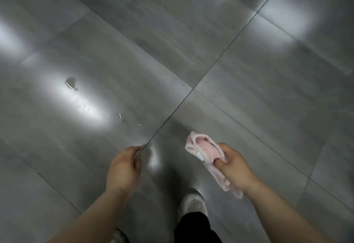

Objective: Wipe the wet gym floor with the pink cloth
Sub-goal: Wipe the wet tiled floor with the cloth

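Underfoot and across my whole view lies the gym floor [220, 32], big grey glossy tiles with dark grout lines that cross a little right of centre, and pale ceiling glare smeared over the sheen. I am looking straight down at it from standing height.

Next in size are my two bare forearms, coming up from the bottom edge. Between them I see a black trouser leg [193, 227] and a white shoe [193, 203] planted on the tile, with the tip of a second shoe [117, 236] just showing at lower left.

My right hand [234, 168] is closed around the pink cloth [203, 152], held in the air above the floor to the right of the grout line; the bunched cloth sticks out ahead of the fingers and a tail of it hangs below the wrist. My left hand [124, 166] carries nothing, its fingers curled loosely inward with thumb and fingertips near each other.

Well ahead and to the left, a small puddle [71, 83] sits on the tile with a bright rim. Nearer, just left of the grout line, a fainter wet patch [130, 122] shows only by a few glinting specks.
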Motion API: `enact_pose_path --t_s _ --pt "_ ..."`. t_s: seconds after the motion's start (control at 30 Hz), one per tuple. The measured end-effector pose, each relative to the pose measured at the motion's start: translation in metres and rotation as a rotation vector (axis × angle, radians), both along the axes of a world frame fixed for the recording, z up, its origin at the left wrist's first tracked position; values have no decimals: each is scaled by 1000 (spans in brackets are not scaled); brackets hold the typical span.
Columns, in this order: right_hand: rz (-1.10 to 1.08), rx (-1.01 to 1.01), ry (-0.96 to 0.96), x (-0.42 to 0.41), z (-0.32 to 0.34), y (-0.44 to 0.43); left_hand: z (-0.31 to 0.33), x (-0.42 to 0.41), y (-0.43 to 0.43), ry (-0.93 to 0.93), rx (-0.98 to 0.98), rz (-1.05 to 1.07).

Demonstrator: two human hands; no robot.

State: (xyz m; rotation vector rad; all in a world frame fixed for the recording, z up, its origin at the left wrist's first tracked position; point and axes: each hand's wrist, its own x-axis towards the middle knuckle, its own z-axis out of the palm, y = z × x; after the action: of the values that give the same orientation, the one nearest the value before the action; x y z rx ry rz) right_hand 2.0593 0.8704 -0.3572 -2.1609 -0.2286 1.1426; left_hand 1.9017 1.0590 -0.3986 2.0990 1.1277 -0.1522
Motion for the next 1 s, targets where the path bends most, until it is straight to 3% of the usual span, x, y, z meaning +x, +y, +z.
enact_pose_path --t_s 0.17,0.23,0.3,0.47,0.53,0.63,0.8,0.9,1.0 --pt "-29 112 122 24 -108 7 -116 18 12 -10 112 -57" --pt "-99 52 -92 34 -146 -1 -140 26 22 35 160 -111" --pt "-74 -203 -436 37 -171 -9 -144 36 32 87 140 -92" --pt "419 -461 -671 -3 -210 4 -150 11 34 125 186 -191" --pt "498 -493 -726 -13 -230 20 -167 3 35 198 144 -107" --pt "702 -382 -892 -10 -247 33 -191 -5 30 203 149 -50" --pt "1011 -216 -1013 46 -256 49 -197 -11 35 219 112 -66" --pt "779 -284 -980 92 -253 73 -202 -14 39 229 147 -103" --pt "339 -361 -722 129 -242 100 -206 -14 38 255 162 -122"
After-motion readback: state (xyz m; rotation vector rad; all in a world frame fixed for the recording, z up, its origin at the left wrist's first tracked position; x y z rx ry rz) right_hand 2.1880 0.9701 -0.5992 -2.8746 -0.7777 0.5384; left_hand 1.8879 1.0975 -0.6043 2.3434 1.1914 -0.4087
